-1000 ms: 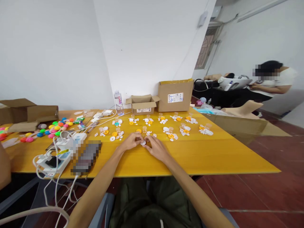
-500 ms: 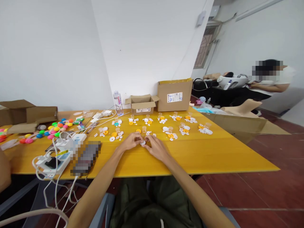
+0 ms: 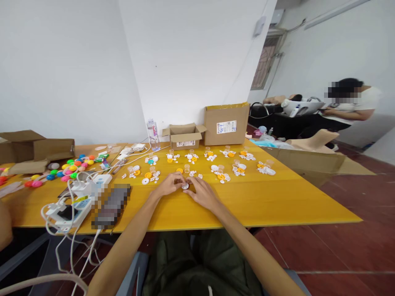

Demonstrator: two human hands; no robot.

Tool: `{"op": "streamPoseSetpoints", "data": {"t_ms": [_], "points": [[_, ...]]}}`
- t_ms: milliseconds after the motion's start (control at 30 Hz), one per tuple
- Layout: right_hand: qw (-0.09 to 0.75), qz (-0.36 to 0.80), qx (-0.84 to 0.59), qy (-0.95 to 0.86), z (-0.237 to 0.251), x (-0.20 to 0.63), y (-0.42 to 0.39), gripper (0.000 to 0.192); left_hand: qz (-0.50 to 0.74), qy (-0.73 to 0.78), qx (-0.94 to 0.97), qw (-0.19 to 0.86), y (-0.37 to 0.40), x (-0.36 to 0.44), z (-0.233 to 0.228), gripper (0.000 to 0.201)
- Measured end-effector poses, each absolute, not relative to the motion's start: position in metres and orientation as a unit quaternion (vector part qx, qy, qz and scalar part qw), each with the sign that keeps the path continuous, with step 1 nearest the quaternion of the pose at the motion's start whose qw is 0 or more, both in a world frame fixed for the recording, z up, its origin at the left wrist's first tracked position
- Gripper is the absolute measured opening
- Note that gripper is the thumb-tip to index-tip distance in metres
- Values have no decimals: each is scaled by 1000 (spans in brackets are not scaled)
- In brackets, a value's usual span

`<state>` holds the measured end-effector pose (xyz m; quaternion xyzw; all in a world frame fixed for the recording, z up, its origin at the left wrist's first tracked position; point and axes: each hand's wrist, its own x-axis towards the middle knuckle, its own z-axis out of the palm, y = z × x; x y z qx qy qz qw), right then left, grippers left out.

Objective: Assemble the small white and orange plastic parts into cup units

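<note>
There is just one camera, and it sits on the person's head, looking forward and a bit down over the yellow table. The left hand and right hand are close in the low middle, with both arms reaching up from the bottom edge. Farther off it sees the white wall straight ahead, cardboard boxes at the table's far edge, and another person sitting far away on the right.
</note>
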<state>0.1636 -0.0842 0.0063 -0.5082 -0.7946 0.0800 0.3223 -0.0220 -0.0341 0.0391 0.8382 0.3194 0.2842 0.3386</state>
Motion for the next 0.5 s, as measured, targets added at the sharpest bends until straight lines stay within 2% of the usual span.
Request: {"op": "streamPoseSetpoints", "data": {"t_ms": [500], "points": [[328, 81, -515, -788, 11, 163, -86, 16, 286, 327, 835, 337, -33, -23, 40, 15]]}}
